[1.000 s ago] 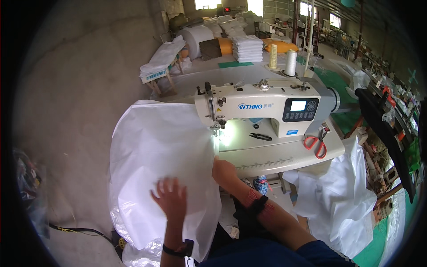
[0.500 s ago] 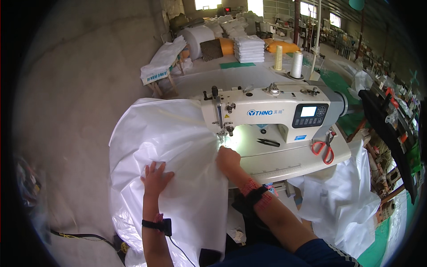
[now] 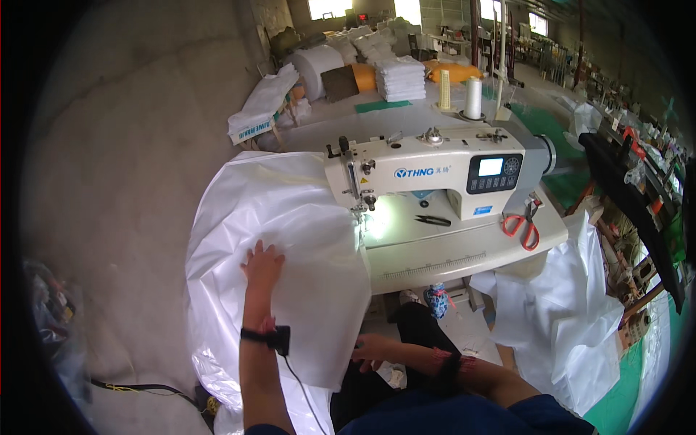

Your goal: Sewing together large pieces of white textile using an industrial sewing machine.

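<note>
While the white plastic sheet (image 3: 283, 239) drapes off the surface (image 3: 464, 254) toward seven o'clock, the left hand (image 3: 262, 267) lies flat on it, fingers spread, well inside its curved outer edge. At five o'clock from there the right hand (image 3: 371, 349) pinches the sheet's lower hem near the lap. The sheet's three o'clock edge runs under the sewing machine (image 3: 435, 170) needle. Red-handled scissors (image 3: 523, 226) lie apart at the surface's right end, bare concrete floor (image 3: 123, 181) lying open at nine o'clock.
</note>
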`<state>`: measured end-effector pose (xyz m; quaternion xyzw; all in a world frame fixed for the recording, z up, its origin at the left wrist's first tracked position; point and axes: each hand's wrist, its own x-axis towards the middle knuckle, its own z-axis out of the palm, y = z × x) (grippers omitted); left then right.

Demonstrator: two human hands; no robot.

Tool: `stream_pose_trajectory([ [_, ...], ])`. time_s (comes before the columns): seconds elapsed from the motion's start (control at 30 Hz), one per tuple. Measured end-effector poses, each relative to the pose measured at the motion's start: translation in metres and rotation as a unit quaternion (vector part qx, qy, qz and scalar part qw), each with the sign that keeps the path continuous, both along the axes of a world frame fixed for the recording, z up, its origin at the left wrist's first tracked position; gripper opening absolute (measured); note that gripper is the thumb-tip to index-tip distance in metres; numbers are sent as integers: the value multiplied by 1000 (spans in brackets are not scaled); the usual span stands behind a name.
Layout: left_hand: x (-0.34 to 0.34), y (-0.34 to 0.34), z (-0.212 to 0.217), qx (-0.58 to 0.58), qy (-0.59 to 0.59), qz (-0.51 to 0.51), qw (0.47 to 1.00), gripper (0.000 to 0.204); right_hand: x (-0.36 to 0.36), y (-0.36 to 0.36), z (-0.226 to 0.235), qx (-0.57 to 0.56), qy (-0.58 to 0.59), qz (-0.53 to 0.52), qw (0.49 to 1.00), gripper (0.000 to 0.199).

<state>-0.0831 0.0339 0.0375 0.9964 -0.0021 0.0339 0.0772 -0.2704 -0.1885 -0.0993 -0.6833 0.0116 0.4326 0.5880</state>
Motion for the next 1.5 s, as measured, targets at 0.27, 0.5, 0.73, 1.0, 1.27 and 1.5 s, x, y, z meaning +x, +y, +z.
stream_pose_trajectory([
  [0.27,-88,11,-25,-9,13,-58,998,62,22,90,-10,322,16,-172,931,49],
  [0.5,6,38,-16,4,83,-102,991,67,-65,48,33,383,83,52,919,42],
  [0.73,-23,16,2,103,70,-88,988,60,-89,-14,30,116,70,125,983,44],
  [1.0,-187,-107,-40,68,-211,-186,957,64,-61,18,5,136,-43,-171,975,37],
  [1.27,-184,-74,-36,-179,15,-181,967,24,-77,-18,11,166,111,-17,980,40],
  [1.5,-195,-109,-70,53,-207,-133,968,31,-81,-30,2,226,7,65,972,46],
])
